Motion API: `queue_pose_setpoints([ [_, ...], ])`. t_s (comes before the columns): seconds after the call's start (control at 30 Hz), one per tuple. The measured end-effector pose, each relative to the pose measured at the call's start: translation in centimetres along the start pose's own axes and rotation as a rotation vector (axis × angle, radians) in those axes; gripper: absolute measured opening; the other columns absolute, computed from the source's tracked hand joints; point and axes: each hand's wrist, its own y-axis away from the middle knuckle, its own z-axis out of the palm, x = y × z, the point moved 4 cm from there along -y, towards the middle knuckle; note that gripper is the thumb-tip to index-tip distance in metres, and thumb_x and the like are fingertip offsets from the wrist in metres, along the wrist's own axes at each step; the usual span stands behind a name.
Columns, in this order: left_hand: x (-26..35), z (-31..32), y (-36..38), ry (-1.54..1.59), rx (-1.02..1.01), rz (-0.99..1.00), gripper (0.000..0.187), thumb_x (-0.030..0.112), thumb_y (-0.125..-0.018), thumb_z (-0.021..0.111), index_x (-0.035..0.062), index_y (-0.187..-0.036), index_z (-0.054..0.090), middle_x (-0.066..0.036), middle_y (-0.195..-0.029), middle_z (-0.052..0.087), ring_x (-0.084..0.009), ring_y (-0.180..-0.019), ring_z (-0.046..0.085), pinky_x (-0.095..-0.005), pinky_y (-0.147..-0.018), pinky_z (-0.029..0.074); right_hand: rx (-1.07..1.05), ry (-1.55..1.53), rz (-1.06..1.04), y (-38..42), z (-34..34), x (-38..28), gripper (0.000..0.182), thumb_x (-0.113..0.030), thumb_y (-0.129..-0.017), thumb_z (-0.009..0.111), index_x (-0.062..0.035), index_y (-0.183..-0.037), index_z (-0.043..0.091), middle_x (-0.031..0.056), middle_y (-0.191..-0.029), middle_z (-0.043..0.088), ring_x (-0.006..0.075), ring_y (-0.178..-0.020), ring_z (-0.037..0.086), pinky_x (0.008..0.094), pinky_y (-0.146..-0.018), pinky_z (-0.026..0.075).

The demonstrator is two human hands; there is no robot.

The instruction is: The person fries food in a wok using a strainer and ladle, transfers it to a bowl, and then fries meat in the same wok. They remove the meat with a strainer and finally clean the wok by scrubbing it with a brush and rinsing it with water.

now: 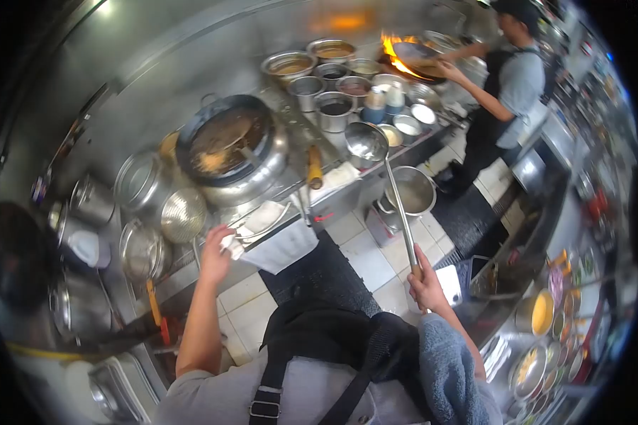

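Note:
My right hand point(425, 282) is wrapped around the long handle of a steel ladle point(367, 140). The ladle's round bowl is raised over the counter's front edge, near the metal pots. At the stove front, my left hand point(217, 251) has its fingers slightly bent and apart, beside a white cloth point(264, 217) and a curved metal handle. A dark wok point(223, 142) sits on the burner beyond it, with brown liquid and pale golden food inside. Whether the left fingers touch the cloth is hard to make out.
A co-worker point(521, 78) holds a flaming wok point(418, 60) at the back right. Several sauce pots point(333, 110) line the counter. Strainers point(184, 214) and lidded pots stand at left. A steel pot point(411, 191) stands low ahead; ingredient containers point(542, 312) are at right.

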Motion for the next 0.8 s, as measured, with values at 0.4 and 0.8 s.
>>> queue_pose_setpoints([
  [0.4,-31.9,-20.6,18.7,-0.639,0.677,-0.891,0.041,0.023,-0.083,0.067,-0.0016,-0.116,0.060,-0.022,-0.107,0.063,-0.0427,-0.103,0.058,-0.0416,-0.091,0.048,-0.075,1.096,-0.254,-26.4,13.3,1.4,0.083,-0.009,-0.088,0.055,-0.0263,-0.155,0.010,0.0212,-0.109,0.067,0.0437,-0.090,0.066,0.0562,-0.077,0.050],
  [0.8,-27.8,-17.0,16.9,0.854,0.603,-0.829,0.019,0.007,-0.094,0.056,0.0057,-0.110,0.047,-0.002,-0.069,0.051,-0.0123,-0.052,0.050,-0.0282,-0.049,0.047,-0.042,1.304,-0.369,-39.9,18.3,-0.1,0.070,-0.031,-0.091,0.059,-0.0148,-0.151,0.026,0.0302,-0.111,0.056,0.0446,-0.105,0.059,0.0542,-0.086,0.048],
])
